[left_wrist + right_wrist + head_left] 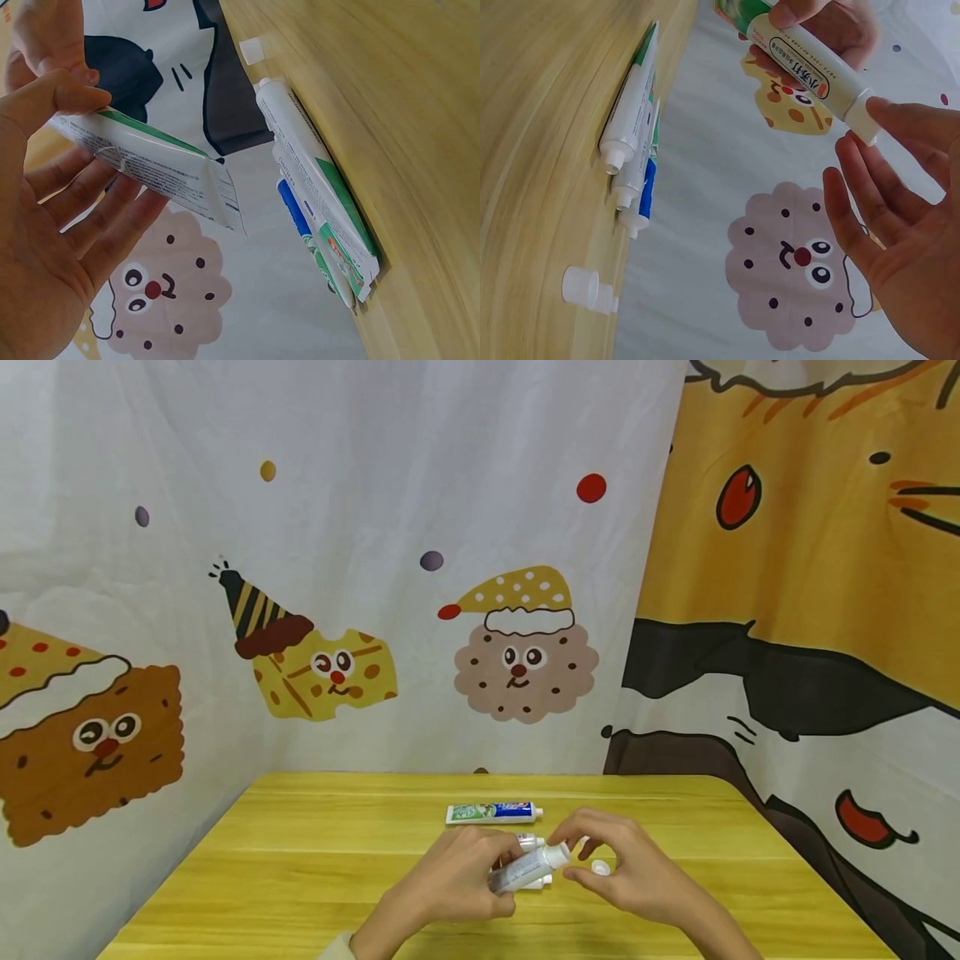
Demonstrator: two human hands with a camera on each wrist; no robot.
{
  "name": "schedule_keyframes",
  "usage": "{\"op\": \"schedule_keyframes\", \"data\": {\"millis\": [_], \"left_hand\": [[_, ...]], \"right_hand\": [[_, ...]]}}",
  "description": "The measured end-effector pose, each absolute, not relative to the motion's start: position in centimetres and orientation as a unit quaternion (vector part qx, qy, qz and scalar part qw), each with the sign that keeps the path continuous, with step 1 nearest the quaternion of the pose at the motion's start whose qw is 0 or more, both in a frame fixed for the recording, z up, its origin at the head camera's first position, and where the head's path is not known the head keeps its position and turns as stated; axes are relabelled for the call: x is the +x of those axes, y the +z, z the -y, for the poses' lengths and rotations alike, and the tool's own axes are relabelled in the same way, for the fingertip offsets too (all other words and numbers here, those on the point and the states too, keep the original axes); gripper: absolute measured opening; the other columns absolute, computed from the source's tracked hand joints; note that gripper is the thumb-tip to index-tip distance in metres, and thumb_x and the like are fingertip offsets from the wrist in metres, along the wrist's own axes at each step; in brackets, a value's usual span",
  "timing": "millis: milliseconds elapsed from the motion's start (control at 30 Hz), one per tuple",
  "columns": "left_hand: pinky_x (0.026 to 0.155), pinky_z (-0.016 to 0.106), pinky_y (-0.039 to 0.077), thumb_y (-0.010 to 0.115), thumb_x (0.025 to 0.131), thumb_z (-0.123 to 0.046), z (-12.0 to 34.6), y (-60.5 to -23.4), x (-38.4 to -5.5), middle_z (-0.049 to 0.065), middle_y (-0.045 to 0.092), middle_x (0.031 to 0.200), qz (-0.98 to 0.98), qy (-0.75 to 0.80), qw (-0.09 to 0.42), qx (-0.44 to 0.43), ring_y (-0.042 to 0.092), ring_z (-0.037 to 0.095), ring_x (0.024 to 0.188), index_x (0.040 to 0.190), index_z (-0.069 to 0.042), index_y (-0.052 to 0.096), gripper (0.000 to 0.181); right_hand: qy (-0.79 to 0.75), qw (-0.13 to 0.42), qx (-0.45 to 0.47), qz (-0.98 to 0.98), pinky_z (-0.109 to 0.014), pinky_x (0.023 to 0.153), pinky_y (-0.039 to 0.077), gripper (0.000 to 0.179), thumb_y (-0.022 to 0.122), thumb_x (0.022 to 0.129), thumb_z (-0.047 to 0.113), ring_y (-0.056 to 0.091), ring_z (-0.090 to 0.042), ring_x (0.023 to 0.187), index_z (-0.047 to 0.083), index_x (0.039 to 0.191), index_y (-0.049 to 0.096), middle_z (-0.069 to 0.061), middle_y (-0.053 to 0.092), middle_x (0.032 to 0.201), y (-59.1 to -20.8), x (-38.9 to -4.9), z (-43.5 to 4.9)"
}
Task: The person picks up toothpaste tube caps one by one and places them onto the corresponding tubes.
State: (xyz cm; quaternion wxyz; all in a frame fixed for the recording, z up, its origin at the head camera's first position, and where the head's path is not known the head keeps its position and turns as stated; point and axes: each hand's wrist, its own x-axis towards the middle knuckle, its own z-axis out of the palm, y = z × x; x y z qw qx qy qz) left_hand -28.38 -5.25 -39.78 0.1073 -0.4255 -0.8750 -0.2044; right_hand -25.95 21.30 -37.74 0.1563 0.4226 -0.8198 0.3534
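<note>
Pale cloth of a sleeve (pixel 339 948) shows nearest, at the left wrist. From it the left hand (pixel 459 878) reaches in, grasping a white-and-green toothpaste tube (pixel 802 64) by its body, thumb on one face and fingers on the other, raised above the bench (pixel 300 877) with the capped end toward the other hand. At that end, the right hand (pixel 628 868) has its fingers loosely bent and parted about the white cap (pixel 860 124); one tip overlaps it in the right wrist view, but the head view shows the thumb just apart, so I see no firm pinch.

I judge the step in hand to be uncapping this tube. The next move calls for closing thumb and fingers on the cap and twisting, with the left grip firm enough to stop the tube turning yet too light to squeeze out paste.

Farther off, three tubes lie side by side on the bench, their nozzles bare and pointing right: a near tube (pixel 630 112), a middle tube (pixel 529 842) and a blue-and-green far tube (pixel 491 813). Right of the nozzles sit loose caps (pixel 580 285), apparently three in a row. Behind everything hangs a cartoon-printed curtain (pixel 360 460).
</note>
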Motion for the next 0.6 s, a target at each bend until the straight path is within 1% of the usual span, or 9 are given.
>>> {"op": "schedule_keyframes", "data": {"millis": [100,233,433,600], "left_hand": [[0.057,0.011,0.04,0.082,0.075,-0.025,5.28,-39.78,-28.37,-0.021,0.064,0.081,0.876,-0.206,0.104,-0.424,0.05,-0.008,0.064,0.099,-0.027,0.07,0.027],[0.057,0.011,0.041,0.082,0.074,-0.024,5.28,-39.72,-28.35,-0.021,0.064,0.081,0.875,-0.208,0.104,-0.425,0.05,-0.008,0.065,0.099,-0.026,0.071,0.027],[0.057,0.011,0.04,0.081,0.074,-0.025,5.27,-39.53,-28.33,-0.021,0.064,0.082,0.875,-0.205,0.109,-0.425,0.05,-0.008,0.066,0.099,-0.026,0.071,0.027],[0.057,0.012,0.04,0.081,0.074,-0.024,5.27,-39.42,-28.21,-0.021,0.064,0.082,0.874,-0.208,0.107,-0.425,0.05,-0.008,0.066,0.1,-0.026,0.071,0.028]], "right_hand": [[0.352,0.16,0.428,0.817,-0.026,0.074,0.06,0.036,0.081,0.087,0.006,0.067,-0.005,0.094,0.024,0.116,0.069,0.008,0.072,0.11,-37.78,-26.03,-21.31],[0.351,0.165,0.425,0.818,-0.026,0.072,0.059,0.033,0.079,0.089,0.006,0.067,-0.005,0.092,0.024,0.115,0.069,0.007,0.073,0.108,-37.76,-26.06,-21.33],[0.352,0.163,0.405,0.828,-0.025,0.071,0.059,0.02,0.077,0.094,0.018,0.067,-0.002,0.089,0.025,0.111,0.07,0.01,0.073,0.104,-37.69,-25.96,-21.17],[0.354,0.151,0.374,0.844,-0.025,0.07,0.058,0.011,0.073,0.097,0.026,0.066,-0.001,0.086,0.028,0.107,0.07,0.014,0.071,0.101,-37.6,-25.81,-20.98]]}}
